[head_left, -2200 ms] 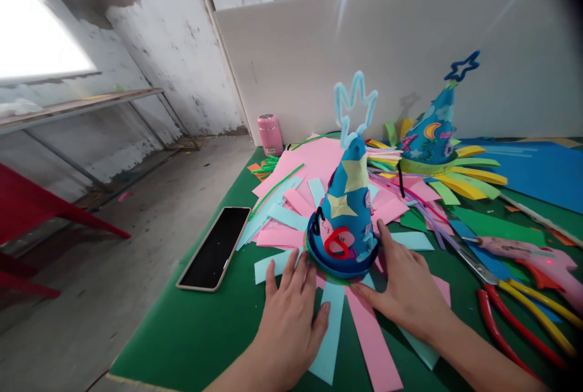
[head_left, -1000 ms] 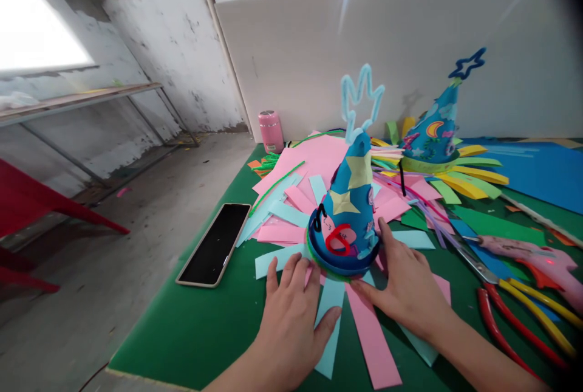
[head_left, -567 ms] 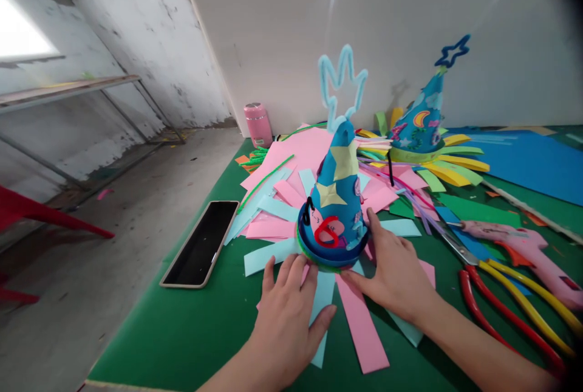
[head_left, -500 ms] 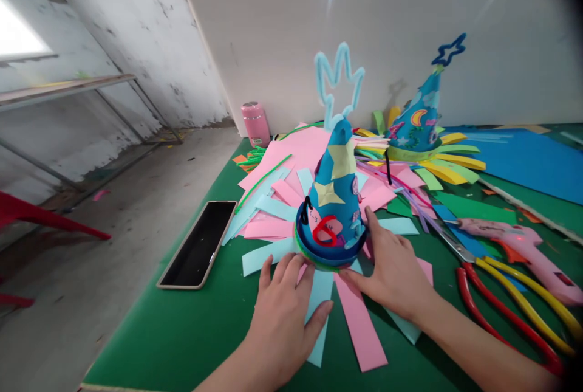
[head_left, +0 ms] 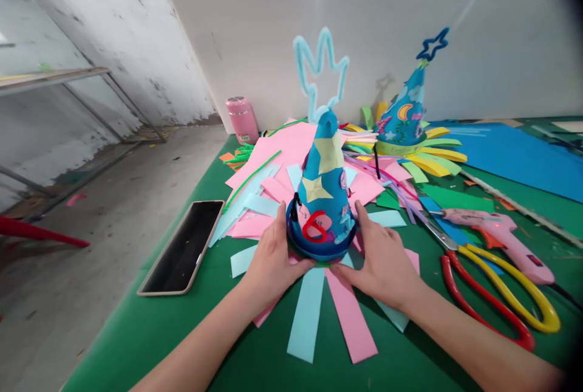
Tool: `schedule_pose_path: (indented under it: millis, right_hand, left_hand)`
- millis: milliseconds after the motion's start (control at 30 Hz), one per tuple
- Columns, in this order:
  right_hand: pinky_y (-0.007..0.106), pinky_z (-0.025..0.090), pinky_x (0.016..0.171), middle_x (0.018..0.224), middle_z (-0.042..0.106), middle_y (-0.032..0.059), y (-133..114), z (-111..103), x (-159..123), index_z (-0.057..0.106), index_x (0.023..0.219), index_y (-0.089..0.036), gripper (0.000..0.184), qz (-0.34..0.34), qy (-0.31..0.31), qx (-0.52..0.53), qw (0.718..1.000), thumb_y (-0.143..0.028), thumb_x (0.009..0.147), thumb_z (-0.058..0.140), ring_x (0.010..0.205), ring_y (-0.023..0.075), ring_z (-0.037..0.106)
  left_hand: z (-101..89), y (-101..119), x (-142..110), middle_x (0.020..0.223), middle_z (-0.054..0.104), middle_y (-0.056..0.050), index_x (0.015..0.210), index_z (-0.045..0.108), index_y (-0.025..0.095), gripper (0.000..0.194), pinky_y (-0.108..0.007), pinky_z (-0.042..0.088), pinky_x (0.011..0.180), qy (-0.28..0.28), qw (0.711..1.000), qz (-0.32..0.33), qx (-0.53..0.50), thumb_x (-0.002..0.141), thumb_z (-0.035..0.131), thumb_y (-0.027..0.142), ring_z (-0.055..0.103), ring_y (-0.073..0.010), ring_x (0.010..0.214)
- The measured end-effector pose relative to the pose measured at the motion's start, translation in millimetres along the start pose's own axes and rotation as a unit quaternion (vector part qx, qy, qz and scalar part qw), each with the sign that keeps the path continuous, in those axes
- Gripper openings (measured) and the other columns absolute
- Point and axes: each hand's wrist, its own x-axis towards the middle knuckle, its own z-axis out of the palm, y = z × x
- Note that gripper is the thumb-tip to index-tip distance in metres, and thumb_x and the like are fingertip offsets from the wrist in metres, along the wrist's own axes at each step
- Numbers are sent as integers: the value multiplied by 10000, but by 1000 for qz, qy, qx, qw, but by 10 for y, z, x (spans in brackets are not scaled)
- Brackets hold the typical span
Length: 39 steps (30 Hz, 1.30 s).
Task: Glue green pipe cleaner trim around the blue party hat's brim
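Observation:
A blue paper cone hat (head_left: 325, 173) with pale yellow stars stands upright in front of me. A light-blue pipe cleaner (head_left: 342, 70) bent into a spiky outline tops it, and a red pipe cleaner loop (head_left: 314, 226) sits low on its front. Pink and light-blue paper strips (head_left: 350, 319) fan out around its base. My left hand (head_left: 273, 252) wraps the left side of the brim, thumb at the front. On the opposite side, my right hand (head_left: 378, 258) grips the brim the same way. Fingertips behind the hat are partly hidden.
Left of the hat lies a phone (head_left: 184, 247). Scissors (head_left: 483, 276) and a pink glue gun (head_left: 501, 234) lie to the right. A second cone hat (head_left: 405, 115), a pink bottle (head_left: 242, 120) and blue sheets (head_left: 510, 152) are at the back of the green table (head_left: 182, 343).
My left hand has gone from lying in front of the brim to wrapping its left side. The right hand stays at the right side. The view has shifted slightly.

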Motion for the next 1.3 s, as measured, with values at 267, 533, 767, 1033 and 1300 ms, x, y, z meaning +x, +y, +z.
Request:
schedule_pose_path:
  millis: [267,533,767,1033,1300]
  right_hand:
    - [488,344,841,1073,581,148,-61,16,-32,35,1415,-118,1050,1,16,-2,1000,-615,650,555,1006,303,515]
    - [500,365,841,1115,580,146,-134,11,-137,4,1422,-144,997,6,6,12,1000,-602,703,521,1017,303,524]
    - [433,429,863,1223,545,119,18,-219,-178,114,1417,-201,784,53,73,75,993,-441,787,514,1108,267,515]
    - [315,474,790,1056,615,69,816,-712,-522,519,1126,-217,398,222,236,19,946,-380,766,568,918,198,598]
    - [294,448,531,1016,606,138,1409,-866,-852,550,1046,-177,346,313,169,-90,930,-400,783,527,842,223,595]
  left_hand:
    - [-32,-163,97,1241,478,-153,1401,-52,204,1092,-501,360,921,6,998,60,-5,640,714,370,427,-340,1167]
    - [-165,-321,197,1375,357,-158,1406,8,238,1028,-489,362,952,-41,987,140,-62,665,688,452,380,-334,1224]
    - [-140,-373,176,1392,330,-177,1401,3,222,986,-488,347,985,-57,989,118,-62,697,674,382,355,-302,1258]
    - [-144,-412,190,1393,338,-153,1400,13,240,949,-480,362,979,-56,990,119,-51,716,653,387,371,-303,1248]
    - [-147,-367,226,1335,424,-127,1395,58,262,926,-452,430,913,-52,991,109,-64,703,666,358,457,-302,1178]
